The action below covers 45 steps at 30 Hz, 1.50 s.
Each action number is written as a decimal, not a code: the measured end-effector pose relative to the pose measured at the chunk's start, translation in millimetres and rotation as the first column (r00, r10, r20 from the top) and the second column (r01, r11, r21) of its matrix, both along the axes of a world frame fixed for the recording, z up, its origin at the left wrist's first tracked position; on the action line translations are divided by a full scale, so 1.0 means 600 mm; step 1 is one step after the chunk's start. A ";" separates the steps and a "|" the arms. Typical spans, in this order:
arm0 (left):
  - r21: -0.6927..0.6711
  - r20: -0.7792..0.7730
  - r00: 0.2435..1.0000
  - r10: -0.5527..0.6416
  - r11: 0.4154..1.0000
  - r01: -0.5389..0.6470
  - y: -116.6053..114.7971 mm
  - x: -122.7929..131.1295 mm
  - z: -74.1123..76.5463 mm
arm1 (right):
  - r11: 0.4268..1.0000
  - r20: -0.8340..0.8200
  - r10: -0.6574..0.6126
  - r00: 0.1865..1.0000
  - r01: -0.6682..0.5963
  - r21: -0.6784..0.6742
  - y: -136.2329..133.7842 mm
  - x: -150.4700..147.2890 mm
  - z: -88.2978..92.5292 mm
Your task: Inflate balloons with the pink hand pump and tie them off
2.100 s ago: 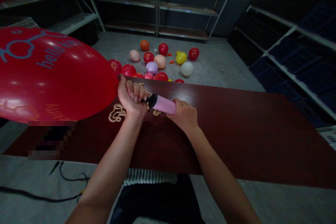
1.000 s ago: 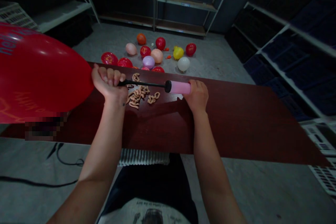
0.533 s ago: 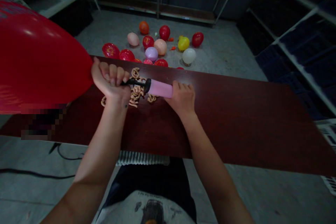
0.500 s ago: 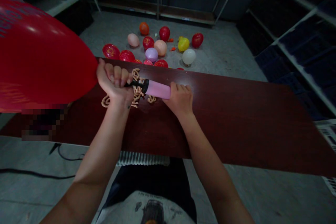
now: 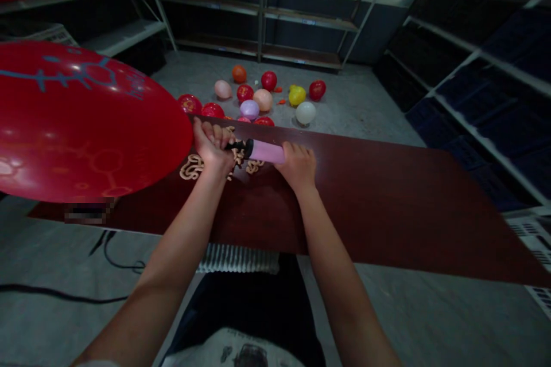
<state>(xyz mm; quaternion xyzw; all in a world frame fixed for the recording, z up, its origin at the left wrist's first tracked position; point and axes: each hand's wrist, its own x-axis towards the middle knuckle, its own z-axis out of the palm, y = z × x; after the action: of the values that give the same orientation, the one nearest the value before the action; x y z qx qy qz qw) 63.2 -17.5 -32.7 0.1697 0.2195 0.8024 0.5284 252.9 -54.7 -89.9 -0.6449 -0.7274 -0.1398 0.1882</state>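
Note:
A large inflated red balloon point(image 5: 86, 132) with printed markings fills the left side of the head view. Its neck end is in my left hand point(image 5: 214, 140), whose fingers are closed around it and the black end of a hand balloon pump. The pump's pink barrel point(image 5: 267, 152) lies slantwise between my hands, above the table. My right hand point(image 5: 298, 163) is wrapped around the other end of the pump, hiding that part. Beige curled strands point(image 5: 192, 167), perhaps uninflated balloons, lie on the table below and beside my left hand.
The dark red-brown table point(image 5: 387, 206) stretches across in front of me. Several inflated balloons, including a white balloon point(image 5: 305, 113), lie on the floor beyond it. Metal shelves point(image 5: 301, 60) stand at the back and both sides. A black cable point(image 5: 64, 293) runs along the floor at lower left.
My view has tilted up, showing more of the back shelves. My hands are somewhat closer together along the pump. The red balloon has swung, showing different markings, and sits lower in view.

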 end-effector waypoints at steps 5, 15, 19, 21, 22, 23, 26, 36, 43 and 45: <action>-0.021 0.015 1.000 0.017 1.000 -0.017 0.000 -0.016 0.004 | 0.998 0.023 -0.065 0.998 0.065 -0.005 -0.003 0.036 0.005; 0.040 -0.079 0.995 0.066 0.997 -0.063 -0.010 -0.063 0.014 | 0.991 -0.067 -0.117 0.991 0.121 0.059 -0.008 0.101 0.014; 0.110 -0.069 0.996 0.054 0.993 -0.046 -0.018 -0.062 0.019 | 0.990 -0.083 -0.135 0.987 0.138 0.021 -0.009 0.100 0.016; 0.103 -0.023 0.997 0.070 0.992 -0.067 -0.020 -0.057 0.025 | 0.989 -0.071 -0.151 0.986 0.151 -0.005 -0.011 0.095 0.020; 0.089 0.001 0.996 0.085 0.992 -0.085 -0.020 -0.054 0.027 | 0.988 -0.061 -0.151 0.987 0.150 -0.024 -0.012 0.092 0.022; 0.073 0.019 0.995 0.100 0.992 -0.102 -0.021 -0.051 0.029 | 0.989 -0.049 -0.144 0.988 0.142 -0.047 -0.013 0.088 0.025; 0.024 0.033 0.992 0.124 0.992 -0.125 -0.021 -0.034 0.028 | 0.990 -0.016 -0.086 0.996 0.084 -0.115 -0.018 0.067 0.031; -0.120 -0.037 0.999 0.031 0.992 -0.035 -0.026 0.036 0.013 | 0.991 -0.020 0.052 0.998 -0.054 -0.123 -0.016 -0.003 0.012; -0.078 -0.070 0.998 0.008 0.997 -0.013 -0.024 0.026 0.001 | 0.999 -0.001 0.015 1.000 -0.015 -0.047 -0.012 0.014 0.018; -0.054 -0.072 0.997 0.005 0.999 -0.009 -0.022 0.022 0.000 | 0.999 -0.001 0.015 1.000 -0.015 -0.041 -0.011 0.017 0.018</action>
<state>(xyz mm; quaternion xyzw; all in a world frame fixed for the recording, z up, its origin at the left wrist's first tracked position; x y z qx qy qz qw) 76.6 -30.9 -32.4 0.1831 0.2605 0.7915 0.5217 263.0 -61.3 -79.0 -0.6433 -0.7347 -0.1235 0.1762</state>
